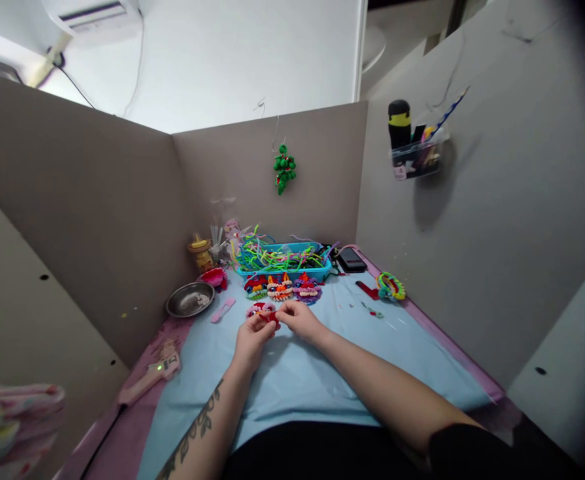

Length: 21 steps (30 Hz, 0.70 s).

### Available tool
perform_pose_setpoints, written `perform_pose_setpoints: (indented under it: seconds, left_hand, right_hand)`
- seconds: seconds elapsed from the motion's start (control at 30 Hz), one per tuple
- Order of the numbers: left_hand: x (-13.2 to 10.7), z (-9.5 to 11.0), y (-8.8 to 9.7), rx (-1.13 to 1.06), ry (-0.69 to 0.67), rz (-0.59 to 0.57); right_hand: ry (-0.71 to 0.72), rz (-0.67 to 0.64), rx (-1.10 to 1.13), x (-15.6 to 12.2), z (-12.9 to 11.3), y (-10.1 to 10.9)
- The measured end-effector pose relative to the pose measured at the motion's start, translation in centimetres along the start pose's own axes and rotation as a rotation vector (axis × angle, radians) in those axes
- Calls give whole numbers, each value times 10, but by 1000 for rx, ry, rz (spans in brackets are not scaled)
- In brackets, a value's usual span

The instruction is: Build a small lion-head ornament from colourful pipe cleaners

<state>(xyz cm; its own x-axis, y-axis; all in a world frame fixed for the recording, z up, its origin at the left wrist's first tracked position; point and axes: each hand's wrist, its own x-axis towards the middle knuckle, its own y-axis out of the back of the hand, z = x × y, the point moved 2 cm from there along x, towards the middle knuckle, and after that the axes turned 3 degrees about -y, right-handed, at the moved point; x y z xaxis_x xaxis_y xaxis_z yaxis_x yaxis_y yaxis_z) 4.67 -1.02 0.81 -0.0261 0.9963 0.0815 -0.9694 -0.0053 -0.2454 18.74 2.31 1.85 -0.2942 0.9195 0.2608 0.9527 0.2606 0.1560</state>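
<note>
My left hand point(253, 337) and my right hand point(300, 318) meet over a light blue cloth point(292, 380), both pinched on a small red and pink pipe-cleaner craft piece point(262, 311). Just beyond it lie several finished colourful pipe-cleaner pieces point(283, 289) in a row. Behind those stands a blue tray point(285, 261) full of green, yellow and pink pipe cleaners.
A metal bowl point(190, 299) and a pink stick point(222, 310) lie to the left. A pink glue gun point(148, 377) rests at the near left. A dark phone point(351, 260) and a coloured ring point(390, 287) sit at the right. Grey partition walls point(97, 220) enclose the desk; a green ornament point(284, 168) hangs on the back one.
</note>
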Motion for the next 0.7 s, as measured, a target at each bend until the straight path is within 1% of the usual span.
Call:
perform_pose_setpoints:
  seconds: [0.17,0.3,0.37,0.53,0.7]
  left_hand:
    - [-2,3,-1,52,11,24]
    - [-2,0,-3,38,31,-59]
    - [-1,-2,-2,86,18,-72]
    - [3,-7,1,225,-37,-9]
    - [2,-3,2,307,-96,45]
  right_hand:
    - [17,26,21,-1,-4,-2]
    - [-4,38,54,-2,-6,-4]
    - [-4,45,66,-2,-6,-5]
    - [32,72,47,-2,-4,-6]
    - [78,95,9,-3,-6,-7]
